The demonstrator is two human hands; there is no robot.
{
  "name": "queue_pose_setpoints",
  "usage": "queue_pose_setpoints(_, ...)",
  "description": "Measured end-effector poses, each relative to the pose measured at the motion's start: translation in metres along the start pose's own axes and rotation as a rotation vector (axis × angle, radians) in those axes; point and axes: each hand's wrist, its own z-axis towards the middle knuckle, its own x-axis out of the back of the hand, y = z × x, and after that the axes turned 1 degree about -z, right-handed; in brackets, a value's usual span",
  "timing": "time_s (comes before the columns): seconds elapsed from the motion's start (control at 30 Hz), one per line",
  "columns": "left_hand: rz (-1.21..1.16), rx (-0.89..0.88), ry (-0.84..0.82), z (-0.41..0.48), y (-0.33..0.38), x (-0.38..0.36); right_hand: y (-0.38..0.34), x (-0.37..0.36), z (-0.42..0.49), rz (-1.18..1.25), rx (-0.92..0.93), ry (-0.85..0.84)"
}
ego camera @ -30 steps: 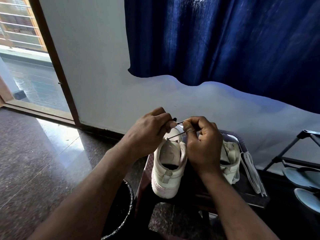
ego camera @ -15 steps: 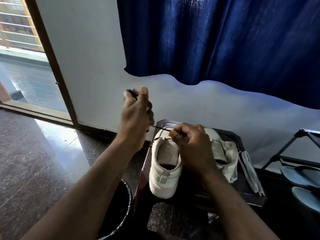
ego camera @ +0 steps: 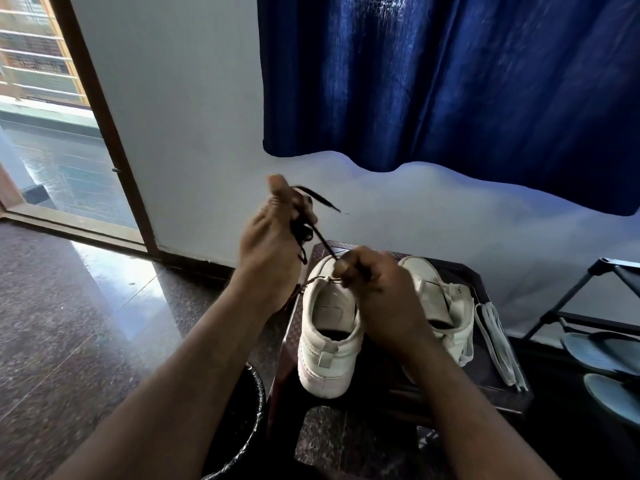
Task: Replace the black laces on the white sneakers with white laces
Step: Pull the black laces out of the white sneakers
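Head view. Holds the left hand (ego camera: 272, 251) raised at 11 o'clock from the near sneaker (ego camera: 329, 344), fingers (ego camera: 278, 194) curled tight around a bunched black lace (ego camera: 304, 233), with one loose end sticking out blurred toward 2 o'clock above the fist. Runs a taut stretch of that lace down toward 4 o'clock into the right hand (ego camera: 384, 303), fingers (ego camera: 348, 268) pinched closed on it just above the tongue of the near sneaker, at the top eyelets. Leaves a short dark length of lace across those eyelets, at 9 o'clock of the right hand.

Stands both white sneakers heel toward the camera, side by side on a dark bench (ego camera: 485, 393), the second sneaker (ego camera: 440, 296) at 3 o'clock of the first and partly hidden behind the right wrist; cannot tell how much lacing it carries. Keeps the white laces (ego camera: 498, 341) lying flat on the bench at 3 o'clock of the second sneaker, just beside it and well apart from both hands.

Frames the scene with a black bin (ego camera: 242, 420) at 7 o'clock of the bench on a polished stone floor (ego camera: 69, 323), a blue curtain (ego camera: 450, 81) at 12 o'clock, an open doorway (ego camera: 52, 150) at 10 o'clock, and a rack (ego camera: 588, 282) with sandals (ego camera: 595, 351) at 3 o'clock.
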Motion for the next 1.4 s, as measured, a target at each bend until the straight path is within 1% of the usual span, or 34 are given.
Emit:
queue_pose_setpoints(0.07, -0.361, 0.085, 0.019, 0.001, 0.009, -0.004, -0.004, -0.01, -0.006, -0.076, 0.043, -0.088)
queue_pose_setpoints(0.1, -0.447, 0.132, 0.036, 0.002, 0.012, -0.006, -0.004, -0.012, -0.008, -0.137, 0.071, -0.111)
queue_pose_setpoints(0.13, -0.451, 0.165, 0.052, 0.003, 0.014, -0.006, -0.003, -0.013, -0.007, -0.184, 0.092, -0.119)
queue_pose_setpoints(0.17, -0.391, 0.176, 0.064, 0.003, 0.015, -0.005, -0.001, -0.01, -0.006, -0.201, 0.099, -0.104)
queue_pose_setpoints(0.23, -0.12, 0.109, 0.074, 0.004, 0.013, 0.0, 0.002, 0.0, -0.001, -0.16, 0.06, -0.026)
queue_pose_setpoints(0.27, 0.099, 0.03, 0.068, 0.005, 0.01, 0.004, 0.0, 0.006, 0.001, -0.126, 0.036, 0.013)
queue_pose_setpoints(0.3, 0.395, -0.082, 0.049, 0.006, 0.006, 0.009, -0.003, 0.011, 0.002, -0.086, 0.018, 0.04)
queue_pose_setpoints(0.33, 0.708, -0.213, -0.001, 0.006, 0.001, 0.012, -0.006, 0.015, 0.002, -0.032, 0.003, 0.059)
queue_pose_setpoints(0.37, 0.954, -0.308, -0.088, 0.005, -0.003, 0.013, -0.009, 0.017, 0.001, 0.032, -0.014, 0.073)
queue_pose_setpoints(0.4, 1.114, -0.37, -0.185, 0.003, -0.008, 0.013, -0.011, 0.019, 0.0, 0.1, -0.037, 0.08)
queue_pose_setpoints(0.43, 1.19, -0.41, -0.276, 0.002, -0.012, 0.013, -0.012, 0.02, 0.0, 0.164, -0.06, 0.082)
queue_pose_setpoints(0.47, 1.227, -0.436, -0.33, 0.002, -0.016, 0.016, -0.012, 0.02, 0.0, 0.224, -0.083, 0.086)
queue_pose_setpoints(0.53, 1.246, -0.494, -0.34, 0.004, -0.021, 0.018, -0.011, 0.02, 0.0, 0.325, -0.12, 0.102)
queue_pose_setpoints(0.57, 1.216, -0.498, -0.311, 0.005, -0.021, 0.018, -0.01, 0.021, 0.001, 0.355, -0.129, 0.104)
queue_pose_setpoints(0.6, 1.115, -0.456, -0.259, 0.005, -0.02, 0.017, -0.009, 0.021, 0.001, 0.361, -0.125, 0.085)
queue_pose_setpoints(0.63, 0.933, -0.372, -0.185, 0.005, -0.018, 0.014, -0.008, 0.02, 0.0, 0.336, -0.107, 0.049)
queue_pose_setpoints(0.67, 0.668, -0.264, -0.107, 0.004, -0.016, 0.01, -0.007, 0.017, -0.001, 0.279, -0.081, 0.004)
queue_pose_setpoints(0.73, 0.115, -0.058, 0.004, 0.004, -0.008, 0.005, -0.003, 0.008, -0.006, 0.088, -0.028, -0.07)
queue_pose_setpoints(0.77, -0.103, 0.026, 0.025, 0.005, -0.003, 0.004, -0.001, 0.002, -0.008, -0.028, -0.001, -0.097)
queue_pose_setpoints(0.8, -0.268, 0.102, 0.038, 0.006, 0.002, 0.005, 0.001, -0.003, -0.009, -0.142, 0.032, -0.122)
queue_pose_setpoints(0.83, -0.378, 0.167, 0.045, 0.007, 0.006, 0.006, 0.002, -0.006, -0.01, -0.234, 0.07, -0.137)
queue_pose_setpoints(0.87, -0.416, 0.208, 0.047, 0.009, 0.008, 0.008, 0.003, -0.006, -0.009, -0.282, 0.096, -0.136)
queue_pose_setpoints(0.9, -0.378, 0.218, 0.044, 0.01, 0.01, 0.01, 0.004, -0.004, -0.007, -0.28, 0.103, -0.11)
queue_pose_setpoints(0.97, -0.149, 0.16, 0.053, 0.008, 0.012, 0.013, 0.005, 0.006, -0.002, -0.215, 0.081, 0.007)
queue_pose_setpoints(1.03, 0.139, 0.064, 0.055, 0.004, 0.012, 0.014, 0.002, 0.018, 0.001, -0.058, 0.012, 0.121)
queue_pose_setpoints(1.1, 0.391, -0.011, 0.027, 0.001, 0.011, 0.013, 0.001, 0.027, 0.002, 0.11, -0.049, 0.179)
queue_pose_setpoints(1.17, 0.676, -0.003, -0.024, 0.0, 0.008, 0.013, 0.001, 0.03, 0.002, 0.161, -0.042, 0.198)
queue_pose_setpoints(1.27, 1.188, 0.063, -0.075, 0.001, 0.0, 0.014, 0.001, 0.025, -0.002, 0.181, -0.041, 0.197)
queue_pose_setpoints(1.33, 1.366, 0.048, -0.188, 0.0, -0.005, 0.015, 0.003, 0.023, -0.004, 0.173, -0.06, 0.229)
queue_pose_setpoints(1.4, 1.411, 0.004, -0.312, -0.003, -0.005, 0.014, 0.005, 0.021, -0.003, 0.128, -0.074, 0.291)
